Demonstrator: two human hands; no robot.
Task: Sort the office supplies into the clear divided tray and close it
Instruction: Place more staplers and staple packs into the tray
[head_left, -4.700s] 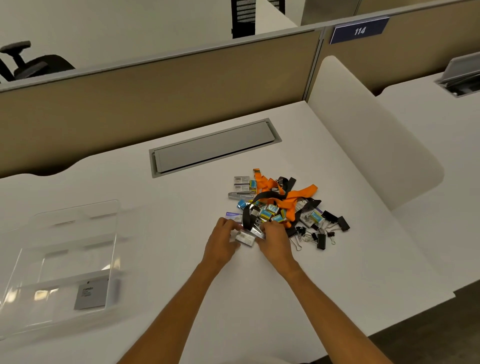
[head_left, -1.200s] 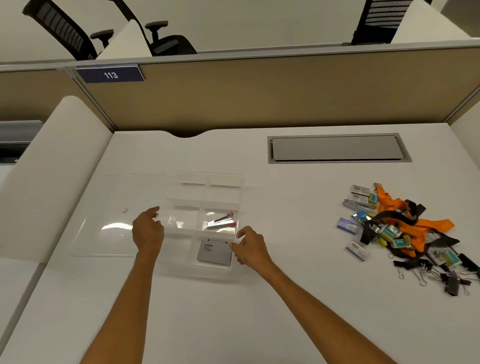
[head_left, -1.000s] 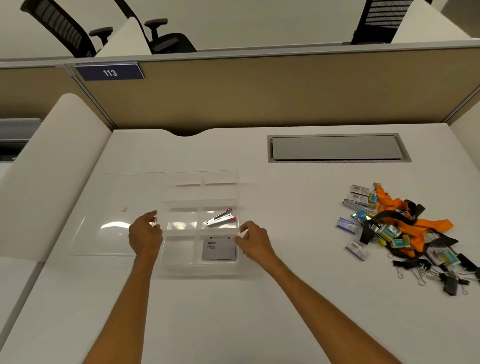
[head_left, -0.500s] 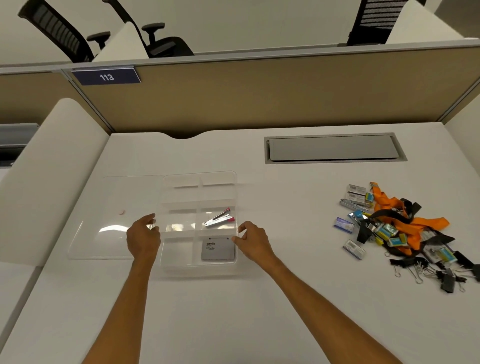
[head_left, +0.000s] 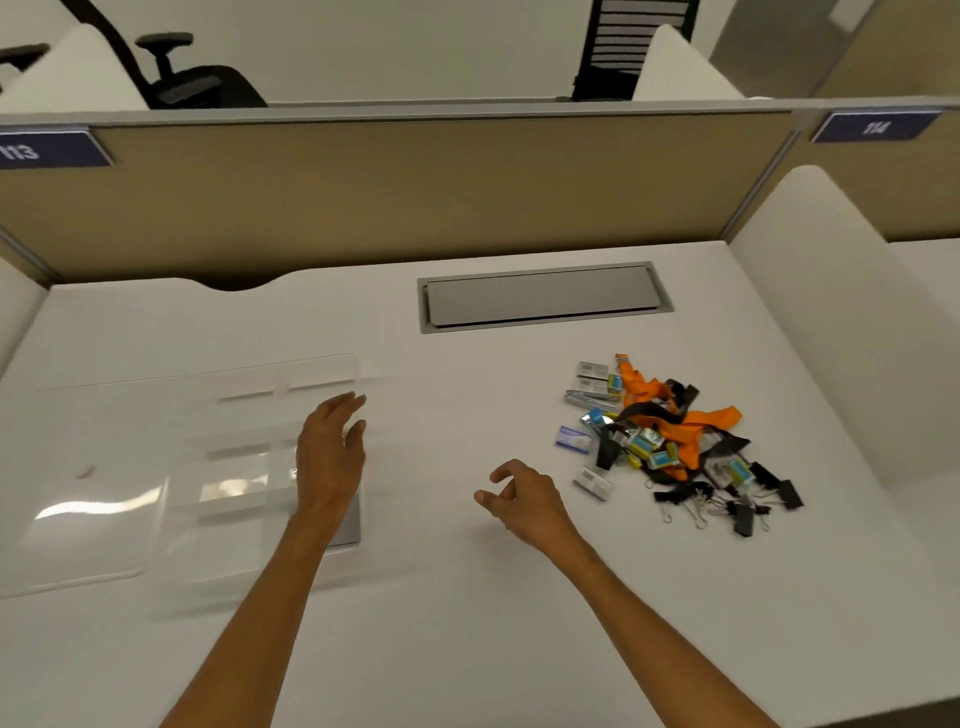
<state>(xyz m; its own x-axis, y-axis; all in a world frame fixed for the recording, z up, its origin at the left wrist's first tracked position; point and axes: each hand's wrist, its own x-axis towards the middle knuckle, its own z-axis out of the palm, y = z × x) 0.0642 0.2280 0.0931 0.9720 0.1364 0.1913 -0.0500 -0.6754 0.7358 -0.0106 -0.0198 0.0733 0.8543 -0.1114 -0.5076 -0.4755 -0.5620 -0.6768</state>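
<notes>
The clear divided tray (head_left: 244, 457) lies on the white desk at the left, its flat lid (head_left: 88, 483) folded open to its left. My left hand (head_left: 330, 457) hovers over the tray's right side with fingers straight, hiding the compartments beneath; a grey card (head_left: 350, 522) shows at its wrist. My right hand (head_left: 519, 501) hangs over bare desk between tray and pile, fingers loosely curled, holding nothing. The pile of supplies (head_left: 670, 441) lies at the right: orange and black lanyards (head_left: 696, 421), small staple boxes (head_left: 592, 483), black binder clips (head_left: 743, 512).
A grey cable hatch (head_left: 540, 296) is set into the desk at the back. A tan partition (head_left: 415, 192) closes the far edge, and white side dividers (head_left: 831, 322) stand at the right. Office chairs stand beyond the partition.
Both hands have let go of the tray's sides. My left hand moved right over the tray, my right hand moved right toward the pile. The view swung right.
</notes>
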